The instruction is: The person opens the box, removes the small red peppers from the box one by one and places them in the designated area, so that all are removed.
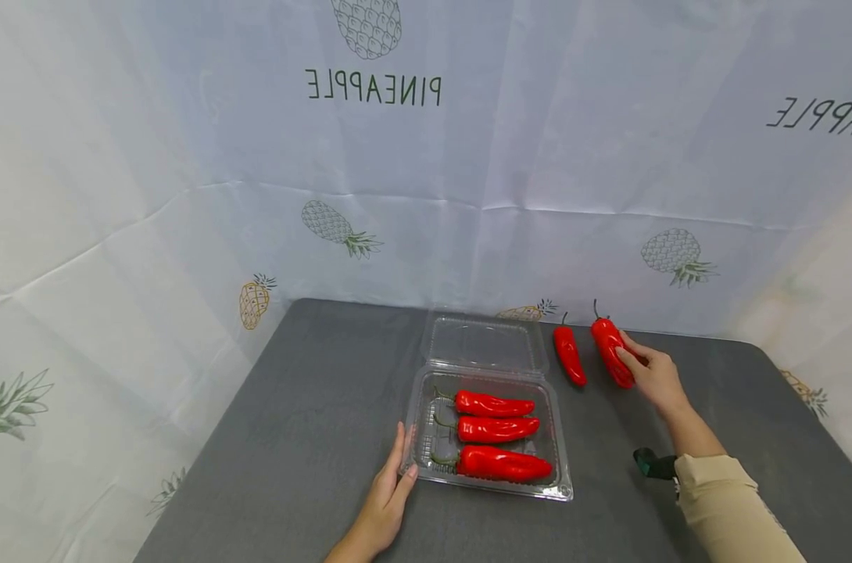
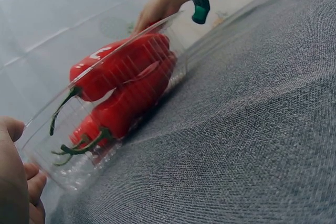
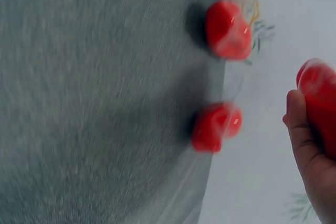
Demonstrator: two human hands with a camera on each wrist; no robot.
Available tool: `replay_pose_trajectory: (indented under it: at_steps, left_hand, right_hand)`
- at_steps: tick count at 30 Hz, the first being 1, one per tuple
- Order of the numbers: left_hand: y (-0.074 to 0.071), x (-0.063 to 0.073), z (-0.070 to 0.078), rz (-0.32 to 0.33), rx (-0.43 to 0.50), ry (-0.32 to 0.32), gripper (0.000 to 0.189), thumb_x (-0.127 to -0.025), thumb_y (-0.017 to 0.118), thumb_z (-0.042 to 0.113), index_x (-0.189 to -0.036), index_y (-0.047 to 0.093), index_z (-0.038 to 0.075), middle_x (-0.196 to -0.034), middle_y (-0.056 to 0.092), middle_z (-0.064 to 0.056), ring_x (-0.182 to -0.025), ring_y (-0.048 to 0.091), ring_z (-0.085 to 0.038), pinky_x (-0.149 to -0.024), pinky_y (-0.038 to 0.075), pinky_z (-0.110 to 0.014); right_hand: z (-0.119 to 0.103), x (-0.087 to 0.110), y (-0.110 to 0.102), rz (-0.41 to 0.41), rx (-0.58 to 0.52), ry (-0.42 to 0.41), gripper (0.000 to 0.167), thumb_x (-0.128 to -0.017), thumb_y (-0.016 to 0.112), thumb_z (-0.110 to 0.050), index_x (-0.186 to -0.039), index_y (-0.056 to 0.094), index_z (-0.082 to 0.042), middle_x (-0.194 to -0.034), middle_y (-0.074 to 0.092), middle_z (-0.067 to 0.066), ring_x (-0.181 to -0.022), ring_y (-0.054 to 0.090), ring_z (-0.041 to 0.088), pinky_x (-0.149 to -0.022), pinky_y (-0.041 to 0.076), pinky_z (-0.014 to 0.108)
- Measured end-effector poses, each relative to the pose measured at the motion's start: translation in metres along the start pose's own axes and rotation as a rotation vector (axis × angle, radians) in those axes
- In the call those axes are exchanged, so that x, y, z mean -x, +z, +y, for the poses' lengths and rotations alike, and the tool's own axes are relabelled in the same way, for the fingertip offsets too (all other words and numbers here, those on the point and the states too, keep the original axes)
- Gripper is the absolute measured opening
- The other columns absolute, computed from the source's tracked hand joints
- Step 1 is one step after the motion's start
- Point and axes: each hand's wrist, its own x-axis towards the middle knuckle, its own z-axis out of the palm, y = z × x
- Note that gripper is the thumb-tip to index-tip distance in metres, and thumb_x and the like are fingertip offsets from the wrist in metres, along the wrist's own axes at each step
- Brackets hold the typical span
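A clear plastic clamshell box (image 1: pixel 560 446) lies with its lid folded back, holding three red peppers (image 1: pixel 503 463) with green stems. At its near left corner, my left hand (image 1: pixel 380 500) grips the rim, thumb on top and fingers against the outer wall in the left wrist view. My right hand (image 1: pixel 654 375) holds a red pepper (image 1: pixel 612 352) between thumb and fingers, above the table in the right wrist view. Under it, that view shows two more peppers, one (image 3: pixel 227 29) nearer the box and another (image 3: pixel 215 127) mostly hidden in the head view.
The transparent lid (image 1: pixel 485 342) lies flat behind the box, against the pineapple-print curtain (image 1: pixel 468 156). Dark grey cloth covers the table (image 1: pixel 292 422). A dark green-and-black strap end (image 1: pixel 653 463) sticks out at the right wrist.
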Motion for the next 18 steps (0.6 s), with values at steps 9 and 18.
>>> replay_pose_trajectory:
  at_steps: [9, 18]
  left_hand:
    - [0.000, 0.000, 0.000, 0.001, -0.007, -0.003, 0.061, -0.096, 0.042, 0.003, -0.148, 0.010, -0.002, -0.147, 0.032, -0.023, -0.137, 0.022, -0.005, -0.105, 0.012, -0.003]
    - [0.000, -0.001, -0.001, 0.014, -0.024, 0.016, 0.061, -0.096, 0.043, 0.003, -0.148, 0.011, -0.003, -0.146, 0.034, -0.022, -0.137, 0.022, -0.003, -0.106, 0.012, -0.003]
  right_hand:
    - [0.019, -0.013, -0.006, 0.071, -0.024, 0.082, 0.055, -0.098, 0.040, -0.039, -0.140, 0.035, -0.003, -0.129, 0.046, 0.037, -0.093, 0.049, 0.032, -0.056, 0.041, 0.016]
    - [0.037, -0.023, -0.015, 0.053, -0.069, 0.200, 0.057, -0.098, 0.037, -0.041, -0.143, 0.026, -0.008, -0.141, 0.031, 0.036, -0.111, 0.040, 0.042, -0.066, 0.041, 0.022]
